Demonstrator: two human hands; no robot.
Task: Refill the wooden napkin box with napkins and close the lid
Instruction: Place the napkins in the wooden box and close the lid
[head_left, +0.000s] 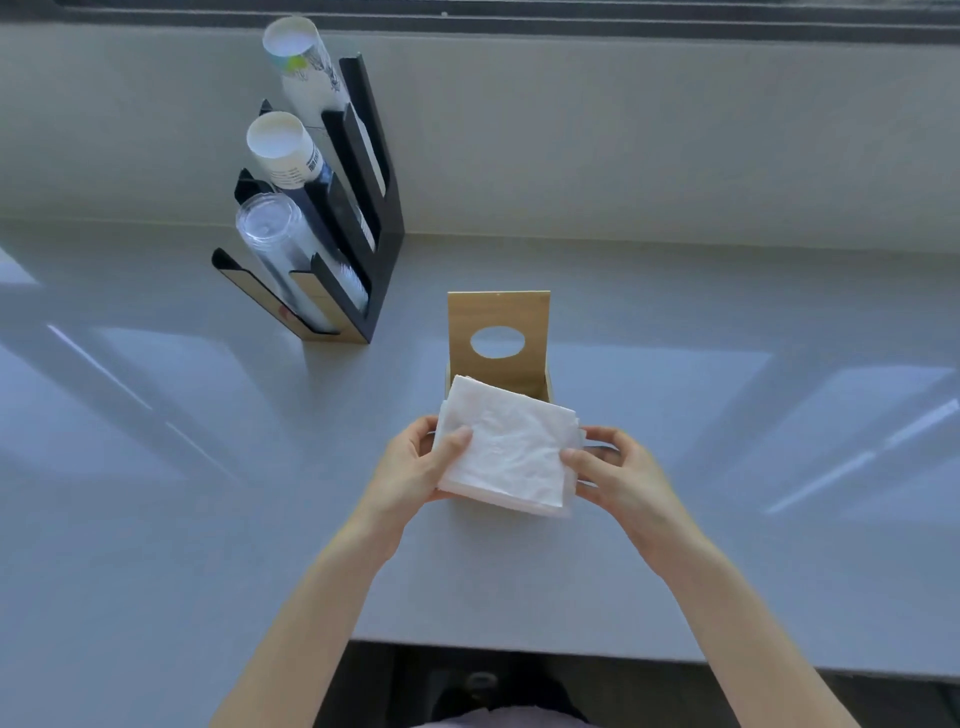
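Napkin stack (506, 447): gripped at its edges by left hand (415, 462) and right hand (615, 470), directly over wooden box (546, 387). Lid (498, 332): upright at far side, open. Outstanding: seating the stack, closing the lid.

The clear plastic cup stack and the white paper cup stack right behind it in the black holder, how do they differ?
The clear plastic cup stack is see-through and unprinted; the white paper cup stack is opaque, with dark print near its rim. The clear stack sits in the front, lowest slot, the white one a slot behind and higher. Both lean in the black tiered cup holder, open ends up.
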